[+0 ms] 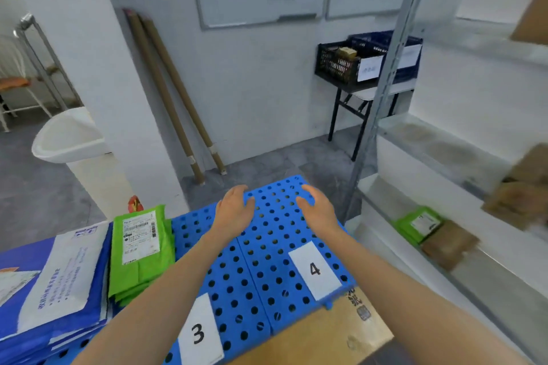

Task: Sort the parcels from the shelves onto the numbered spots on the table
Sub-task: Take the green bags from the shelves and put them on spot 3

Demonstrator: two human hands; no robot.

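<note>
- Your left hand (234, 210) and right hand (318, 207) hover side by side over the far end of the blue perforated board (267, 261), palms facing each other, fingers loosely spread, and both empty.
- The two hands are apart, with a strip of bare board between them; whether either one touches the board you cannot tell.
- On the near part of that board lies the white label "4" (315, 269), under your right forearm's inner side, and the label "3" (199, 333) lies further towards you, left of the "4".
- The stretches of board beyond both labels are bare.
- Just left of the board, touching its edge, lies a stack of green parcels (141, 249), the top one with its white shipping label up.
- Further left of the board sits a pile of blue-and-white mailers (50, 284).
- Right of the board stands the metal shelf unit (462, 231); on its lower shelf you have a green parcel (418, 225) resting beside a brown parcel (447, 243), the two touching.
- Higher on the same shelves, at the right edge, are more brown cardboard parcels (522, 189), blurred.
</note>
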